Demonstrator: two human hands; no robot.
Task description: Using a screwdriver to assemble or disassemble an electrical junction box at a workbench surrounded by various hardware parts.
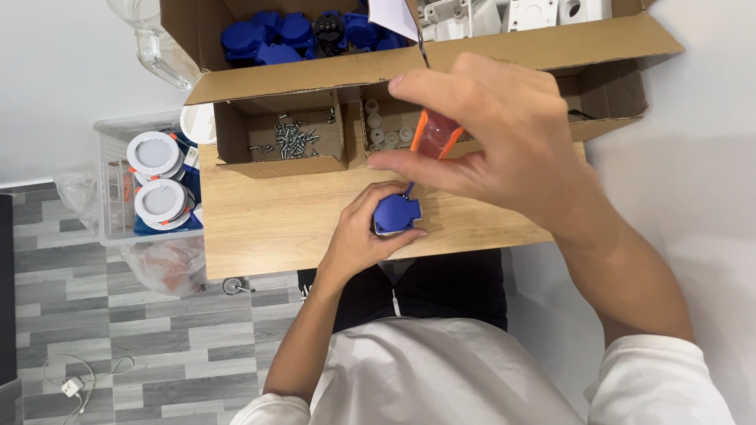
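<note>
Cardboard boxes crowd the far edge of the wooden table: a large open box holds blue plug housings, a second large box holds white plastic parts, and in front of them a small box carries loose screws beside another small box with white round pieces. Off the table's left side stands a clear crate with round white lamp fittings. Grey plank flooring shows below.

Near the table's front edge, the left hand has its fingers curled closed around a blue plug housing, pressing it to the table. The right hand hangs above and in front of the small boxes, hiding part of them; its fingers are closed on the orange handle of a screwdriver, whose blue shaft points down, with its tip at the housing's top.
</note>
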